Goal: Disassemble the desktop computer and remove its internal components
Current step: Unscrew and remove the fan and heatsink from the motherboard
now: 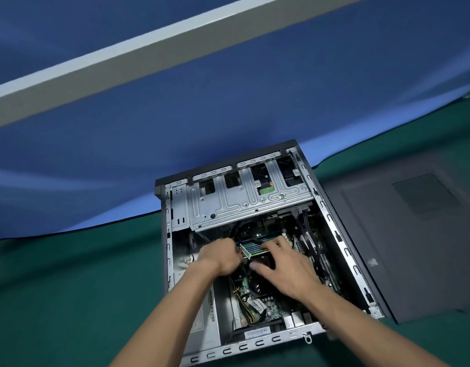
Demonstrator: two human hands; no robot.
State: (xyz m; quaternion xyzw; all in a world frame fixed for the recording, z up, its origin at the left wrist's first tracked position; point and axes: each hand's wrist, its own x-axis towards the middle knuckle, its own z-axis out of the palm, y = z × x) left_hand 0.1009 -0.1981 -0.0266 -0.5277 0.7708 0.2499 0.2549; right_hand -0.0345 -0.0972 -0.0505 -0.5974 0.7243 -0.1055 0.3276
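Head view showed me a green table cover (pixel 69 287) with a blue cloth (pixel 175 115) at the far side. The open computer case (pixel 342 250) lay on the green cover, near the middle, and its dark side panel (pixel 414 234) lay flat just to the right of it. A metal drive cage (pixel 244 200) filled the far part of the case. Both hands were inside, over the motherboard (pixel 244 284). The left hand (pixel 220 259) was curled, fingers at the left end of a memory stick (pixel 252 250); I could not tell if it pinched it. The right hand (pixel 286 271) rested there with relaxed fingers.

Left hand (pixel 220 258) fingers behind memory module (pixel 251 250)
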